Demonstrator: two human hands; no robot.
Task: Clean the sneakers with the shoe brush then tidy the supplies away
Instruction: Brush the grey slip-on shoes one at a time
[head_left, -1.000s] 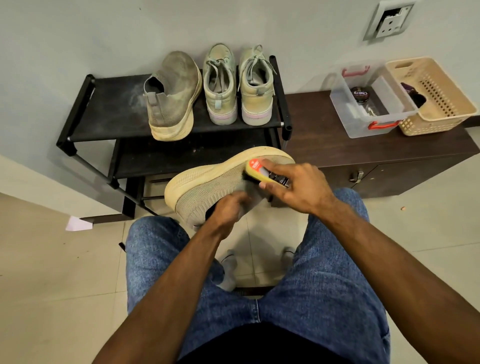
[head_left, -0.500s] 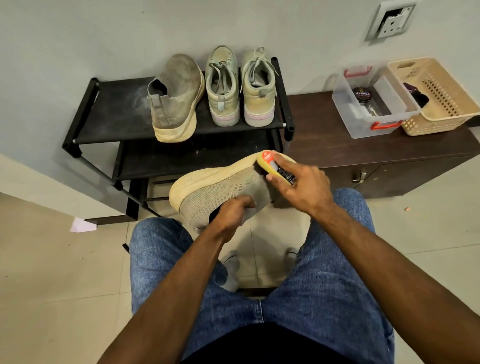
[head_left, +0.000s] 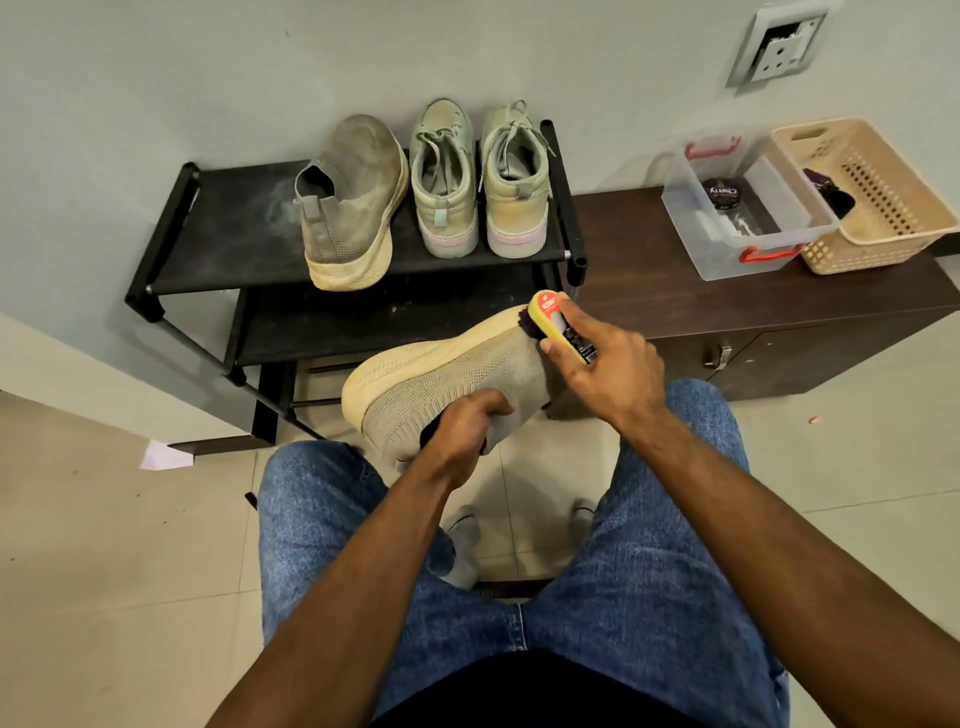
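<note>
Left hand (head_left: 464, 427) fingers are curling into the knit sneaker's (head_left: 447, 382) collar while right hand (head_left: 605, 364) fingers, at its three o'clock, are pinching the shoe brush (head_left: 558, 325) against the toe.

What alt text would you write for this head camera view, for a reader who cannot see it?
A seated person's left hand grips a beige knit sneaker at its opening while the right hand presses a yellow shoe brush to its upper. Three more shoes sit on a black rack; a clear box and basket stand on a cabinet.

"Cherry" on round tin (head_left: 721, 193) lid; brush (head_left: 563, 326) label unreadable.
</note>
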